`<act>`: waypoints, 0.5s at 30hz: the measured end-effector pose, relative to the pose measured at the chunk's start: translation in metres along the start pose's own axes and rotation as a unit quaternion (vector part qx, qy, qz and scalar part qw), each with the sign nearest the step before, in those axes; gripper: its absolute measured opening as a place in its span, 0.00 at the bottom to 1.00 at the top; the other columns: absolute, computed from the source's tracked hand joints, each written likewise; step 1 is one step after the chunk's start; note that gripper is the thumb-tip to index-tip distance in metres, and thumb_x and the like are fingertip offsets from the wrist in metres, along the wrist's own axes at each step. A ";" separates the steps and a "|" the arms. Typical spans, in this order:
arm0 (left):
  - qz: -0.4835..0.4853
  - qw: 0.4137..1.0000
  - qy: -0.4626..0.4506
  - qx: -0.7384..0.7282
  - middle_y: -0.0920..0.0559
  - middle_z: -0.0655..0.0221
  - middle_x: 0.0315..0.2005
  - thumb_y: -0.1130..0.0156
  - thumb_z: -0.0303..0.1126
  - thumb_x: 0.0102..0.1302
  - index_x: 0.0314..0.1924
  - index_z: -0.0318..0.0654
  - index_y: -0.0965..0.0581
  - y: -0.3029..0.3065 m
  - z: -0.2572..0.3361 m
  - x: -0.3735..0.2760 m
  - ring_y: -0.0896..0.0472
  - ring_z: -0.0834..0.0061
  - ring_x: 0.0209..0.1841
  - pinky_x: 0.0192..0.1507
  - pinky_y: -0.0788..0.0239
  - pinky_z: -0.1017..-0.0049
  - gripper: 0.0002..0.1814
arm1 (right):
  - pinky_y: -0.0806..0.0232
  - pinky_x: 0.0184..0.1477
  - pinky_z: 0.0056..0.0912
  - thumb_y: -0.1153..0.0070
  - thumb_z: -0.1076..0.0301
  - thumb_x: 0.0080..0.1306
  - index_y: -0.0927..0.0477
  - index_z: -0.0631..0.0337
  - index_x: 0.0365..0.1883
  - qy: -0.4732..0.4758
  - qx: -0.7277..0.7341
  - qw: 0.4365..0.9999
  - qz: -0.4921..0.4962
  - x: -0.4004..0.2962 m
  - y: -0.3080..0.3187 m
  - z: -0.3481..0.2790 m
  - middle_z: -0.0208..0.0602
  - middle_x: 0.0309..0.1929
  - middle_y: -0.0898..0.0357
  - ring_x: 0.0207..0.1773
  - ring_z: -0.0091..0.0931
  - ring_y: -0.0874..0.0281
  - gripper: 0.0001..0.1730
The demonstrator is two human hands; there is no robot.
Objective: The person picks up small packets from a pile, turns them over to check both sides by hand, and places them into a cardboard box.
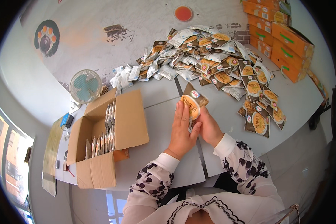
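Observation:
Between my two hands, above the middle of the table, is a brown and orange pouch [192,104] with printed writing. My left hand [182,127] lies flat over its front with the fingers straight. From the right side and behind, my right hand [208,124] holds it; some of those fingers are hidden. To the left stands an open cardboard box [96,127], its flaps folded outward. Several pouches [103,144] stand upright in rows inside it, along the near and right sides. A large heap of similar pouches [196,53] covers the back of the table.
Orange cartons [291,53] are stacked at the back right. A small fan [85,86] stands behind the box. Loose pouches [257,121] spread toward the right edge of the grey table [162,162]. A wooden board [51,151] lies at the far left.

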State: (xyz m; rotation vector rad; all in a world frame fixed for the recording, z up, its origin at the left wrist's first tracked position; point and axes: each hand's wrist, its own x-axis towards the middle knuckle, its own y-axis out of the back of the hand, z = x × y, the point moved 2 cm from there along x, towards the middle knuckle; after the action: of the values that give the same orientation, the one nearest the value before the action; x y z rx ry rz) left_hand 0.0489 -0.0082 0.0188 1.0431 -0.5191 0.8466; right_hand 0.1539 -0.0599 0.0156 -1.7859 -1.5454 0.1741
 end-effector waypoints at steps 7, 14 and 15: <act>0.066 0.976 0.092 -0.184 0.46 0.55 0.74 0.43 0.28 0.71 0.75 0.31 0.52 -0.011 -0.003 0.010 0.41 0.63 0.72 0.69 0.43 0.67 0.39 | 0.58 0.76 0.36 0.63 0.37 0.74 0.59 0.68 0.76 0.096 -0.271 0.955 -0.074 -0.004 -0.006 -0.010 0.50 0.77 0.52 0.79 0.36 0.55 0.49; 0.157 0.878 0.264 -0.367 0.23 0.66 0.55 0.45 0.32 0.74 0.64 0.33 0.34 0.002 -0.002 0.015 0.25 0.74 0.56 0.56 0.32 0.73 0.22 | 0.48 0.73 0.39 0.57 0.36 0.72 0.52 0.68 0.75 0.090 -0.323 0.936 -0.103 -0.009 -0.015 -0.015 0.53 0.78 0.58 0.80 0.41 0.58 0.50; 0.183 0.870 0.267 -0.373 0.22 0.67 0.54 0.45 0.32 0.74 0.62 0.34 0.32 0.004 -0.004 0.015 0.25 0.75 0.55 0.55 0.32 0.73 0.20 | 0.45 0.71 0.38 0.55 0.39 0.72 0.48 0.67 0.74 0.102 -0.345 0.928 -0.096 -0.011 -0.015 -0.015 0.52 0.77 0.53 0.78 0.40 0.53 0.46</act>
State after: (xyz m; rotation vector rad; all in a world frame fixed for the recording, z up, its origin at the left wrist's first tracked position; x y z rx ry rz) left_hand 0.0542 0.0022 0.0301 -0.0258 -0.5067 1.0903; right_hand 0.1476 -0.0762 0.0309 -2.0576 -1.7350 -0.7176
